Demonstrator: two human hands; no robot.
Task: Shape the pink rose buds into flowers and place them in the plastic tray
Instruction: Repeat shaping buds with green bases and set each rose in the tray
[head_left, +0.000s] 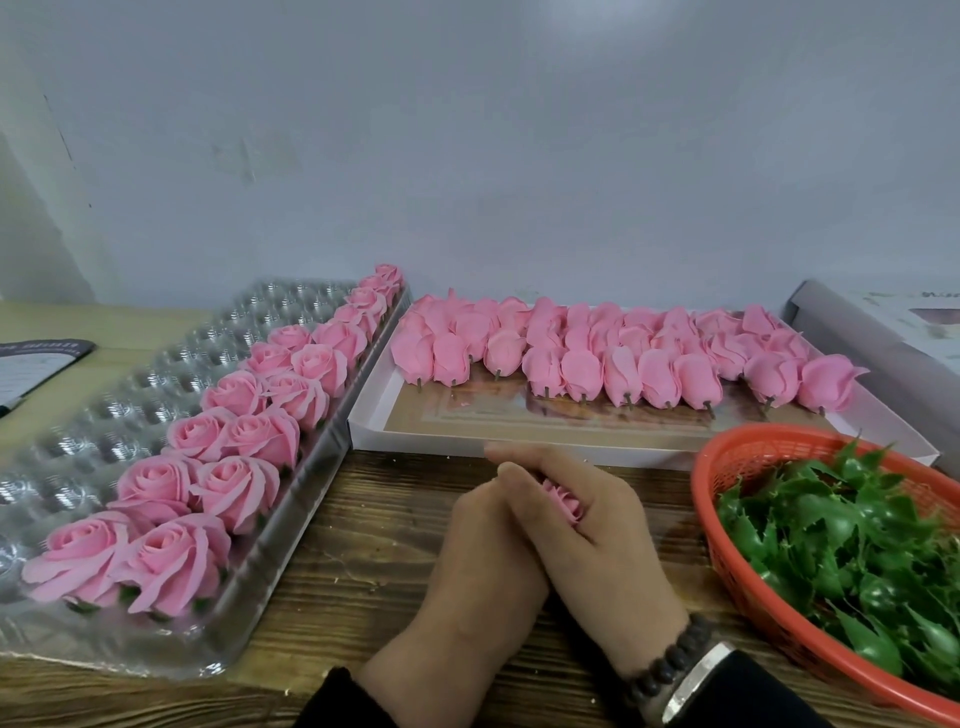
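Observation:
Both my hands are cupped together over the wooden table, around one pink rose bud. My left hand wraps it from the left and my right hand curls over it from the right, so only the bud's top shows. A clear plastic tray on the left holds two rows of several shaped pink roses along its right side. Behind my hands, a shallow white box holds several unshaped pink buds with short stems.
A red plastic basket of green leaf calyxes stands at the right, close to my right wrist. A grey box lid lies at the far right, a dark booklet at the far left. A pale wall rises behind.

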